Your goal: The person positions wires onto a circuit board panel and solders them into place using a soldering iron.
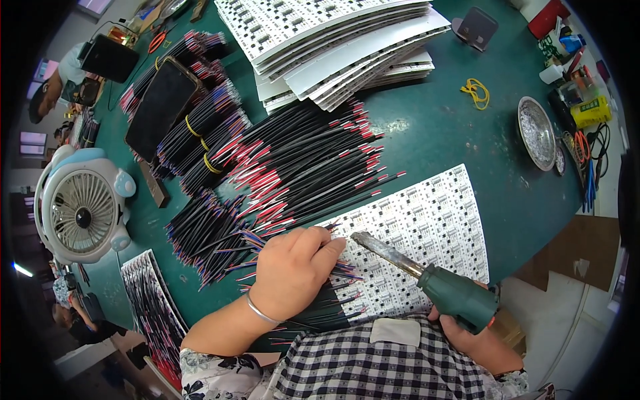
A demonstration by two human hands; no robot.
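Note:
A white circuit board sheet [427,220] with rows of small black parts lies in front of me. My left hand [293,270] rests over its left edge, thumb and forefinger pinched. Thin black wire ends [331,227] show by these fingers; the grip itself is mostly hidden. In my right hand [467,337] is a green soldering gun [457,297], its handle partly hidden. The metal tip points left, close to my left fingertips, over the sheet. Black wires with coloured ends [320,310] line the sheet's near left edge. A loose wire bundle [207,230] lies left of my hand.
Black wires with red and white ends [313,167] spread beyond the sheet, below stacked circuit boards [333,53]. A phone [162,107] lies on tied wire bundles [200,143]. A fan [83,213] stands left, a metal bowl [537,133] right. Yellow ties [475,93] lie farther back.

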